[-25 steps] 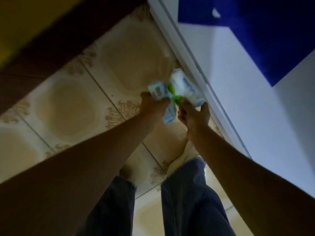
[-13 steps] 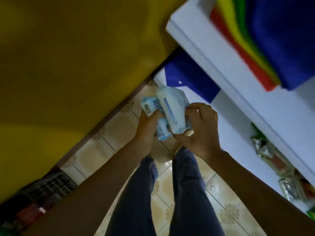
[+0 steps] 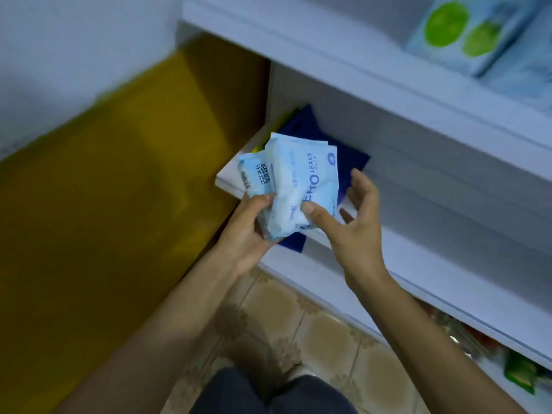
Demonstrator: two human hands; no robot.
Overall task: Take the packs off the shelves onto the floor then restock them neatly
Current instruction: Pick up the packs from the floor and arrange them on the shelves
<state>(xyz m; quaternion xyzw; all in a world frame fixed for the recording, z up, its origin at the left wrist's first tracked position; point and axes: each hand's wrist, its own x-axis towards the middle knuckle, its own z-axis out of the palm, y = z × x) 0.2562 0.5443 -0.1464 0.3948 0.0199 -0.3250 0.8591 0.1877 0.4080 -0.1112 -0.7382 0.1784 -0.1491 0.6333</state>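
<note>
Over the front edge of the shelf [image 3: 424, 264], left hand [image 3: 248, 231] grips two packs [image 3: 298, 186] bunched together; right hand [image 3: 358, 234], spread wide, thumbs them steady, probably for neat restocking.

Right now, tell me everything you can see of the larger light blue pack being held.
The larger pack is a soft, crinkled plastic pouch, pale blue and white, with dark blue print including LEAKS. It is held roughly upright above the front edge of the white shelf, before a dark blue item. The left hand grips its lower end together with a smaller pack against its left side; the thumb of the right hand presses its front.
</note>
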